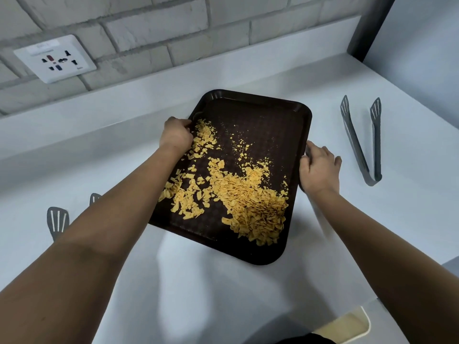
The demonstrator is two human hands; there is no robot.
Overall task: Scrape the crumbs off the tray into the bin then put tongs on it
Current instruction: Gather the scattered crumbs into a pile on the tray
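The dark brown tray [260, 125] sits on the white counter [409, 219], turned at an angle, and it is covered in yellow-orange crumbs [248, 202], thickest toward the near right corner and thinning toward the far end. Judging by that heap, none of the scraping is done: the crumbs have yet to go into the bin, and no tongs lie on the tray. The left hand [175, 135] is at the tray's far left edge, its fingers curled over the rim so that the thumb side lies beside the nearest crumbs. The right hand [319, 167] is at the right edge, its fingers bent around the rim while the thumb stands apart on the counter side. Both hands thus appear to grip the tray, as if to lift or tilt it. A pair of grey tongs [361, 140] lies on the counter well apart to the right of the right hand, untouched, its arms spread. A second pair of tongs [57, 223] shows partly under the left forearm. At the bottom right, below the counter edge, a pale rim with a cream lining [352, 324] may be the bin, though too little shows to tell. On the brick wall behind is a socket plate [54, 58].
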